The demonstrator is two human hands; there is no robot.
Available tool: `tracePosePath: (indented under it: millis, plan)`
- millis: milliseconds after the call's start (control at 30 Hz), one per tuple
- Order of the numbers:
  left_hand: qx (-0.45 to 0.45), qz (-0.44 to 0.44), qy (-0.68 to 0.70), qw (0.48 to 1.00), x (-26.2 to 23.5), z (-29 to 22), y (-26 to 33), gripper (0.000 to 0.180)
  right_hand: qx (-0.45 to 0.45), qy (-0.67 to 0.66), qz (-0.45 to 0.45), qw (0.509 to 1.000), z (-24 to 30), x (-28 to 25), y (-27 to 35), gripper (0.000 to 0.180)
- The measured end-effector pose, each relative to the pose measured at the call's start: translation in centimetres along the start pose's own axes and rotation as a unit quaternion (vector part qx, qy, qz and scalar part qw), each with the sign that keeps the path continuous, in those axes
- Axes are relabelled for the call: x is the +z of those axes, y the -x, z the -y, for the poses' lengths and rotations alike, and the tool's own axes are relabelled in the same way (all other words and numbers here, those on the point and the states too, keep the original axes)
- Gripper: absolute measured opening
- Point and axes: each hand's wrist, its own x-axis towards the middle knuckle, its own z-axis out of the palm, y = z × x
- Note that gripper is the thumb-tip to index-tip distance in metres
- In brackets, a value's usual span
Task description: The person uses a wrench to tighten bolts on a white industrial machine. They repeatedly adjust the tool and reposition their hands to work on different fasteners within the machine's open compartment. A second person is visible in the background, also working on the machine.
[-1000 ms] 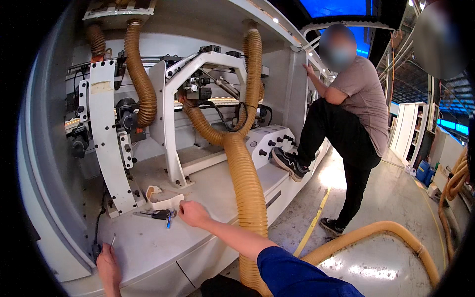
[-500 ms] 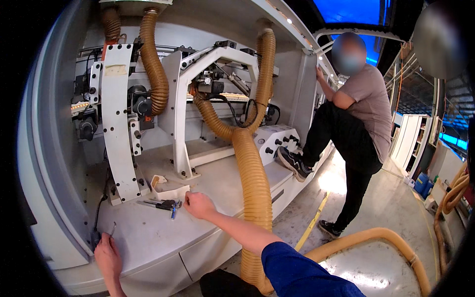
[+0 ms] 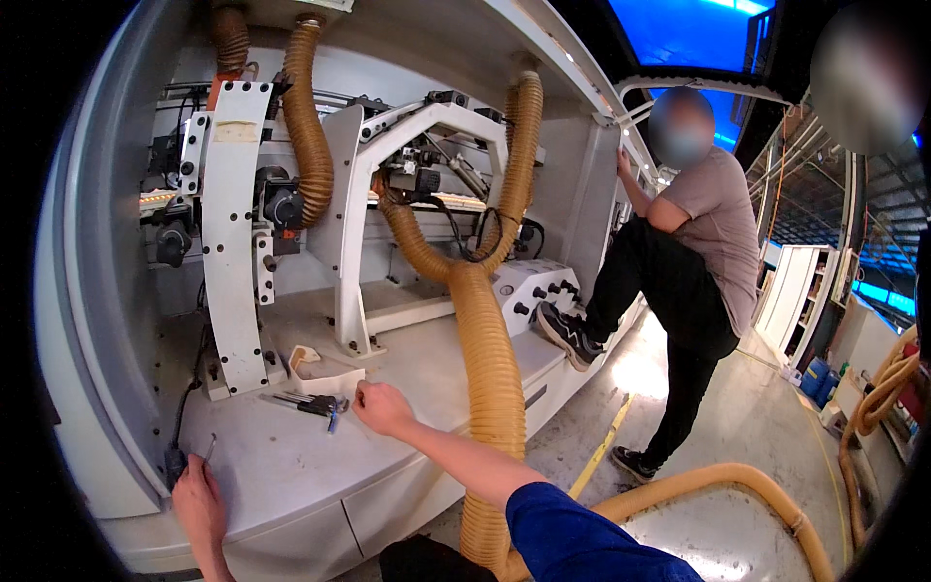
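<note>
At the lower left, my left hand (image 3: pixel 199 504) is closed around a thin metal rod (image 3: pixel 211 446), whose end sticks up past the fingers. Beside those fingers hangs a black cable with a thick end (image 3: pixel 176 462). My right hand (image 3: pixel 384 409) rests on the machine's ledge with its fingers curled closed; what they hold, if anything, is hidden. Just left of it lie a set of hex keys (image 3: pixel 308 404) in a dark holder and a small blue-handled piece (image 3: pixel 333 421). Behind them sits a cut-open white plastic container (image 3: pixel 328 377), near my right fingertips.
Brown ribbed hoses (image 3: pixel 490 388) run down in front of the white machine ledge (image 3: pixel 281 466). A white upright column (image 3: pixel 233 252) and an angled frame (image 3: pixel 351 252) stand behind. At right a person (image 3: pixel 698 233) has one foot on the ledge. Another hose (image 3: pixel 737 475) crosses the floor.
The whole view has shifted slightly, with the scene sitting a little further left and lower. Both hands keep nearly the same pose and places on the ledge.
</note>
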Motion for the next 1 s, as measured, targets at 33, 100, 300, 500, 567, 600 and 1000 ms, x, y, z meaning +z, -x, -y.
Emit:
tracePosePath:
  millis: [33, 100, 300, 500, 567, 600, 1000]
  plan:
    - [-0.002, 0.000, 0.002, 1.000, 0.09, 0.12, 0.03, 0.008, -0.003, 0.000, -0.001, 1.000, -0.06, 0.05, -0.06, 0.024]
    - [0.002, 0.001, 0.003, 1.000, 0.20, 0.14, 0.05, 0.008, 0.001, -0.005, -0.001, 1.000, 0.07, -0.05, 0.14, 0.024]
    - [0.016, -0.005, 0.002, 1.000, 0.27, 0.08, 0.00, 0.008, -0.005, -0.001, -0.029, 1.000, -0.15, 0.36, 0.05, 0.021]
    - [0.016, -0.010, 0.010, 1.000, -0.16, -0.28, -0.02, 0.010, -0.004, -0.005, -0.027, 1.000, 0.15, 0.10, 0.16, 0.021]
    - [0.018, -0.015, 0.009, 1.000, 0.15, 0.09, 0.10, 0.010, 0.004, 0.000, -0.026, 1.000, 0.51, -0.08, 0.34, 0.021]
    - [0.017, -0.010, 0.009, 1.000, 0.20, 0.12, 0.05, 0.010, 0.003, -0.002, -0.019, 1.000, 0.41, -0.11, 0.27, 0.022]
    - [0.005, -0.004, 0.006, 1.000, 0.09, -0.14, 0.02, 0.009, 0.008, -0.008, -0.002, 1.000, 0.18, -0.15, 0.08, 0.023]
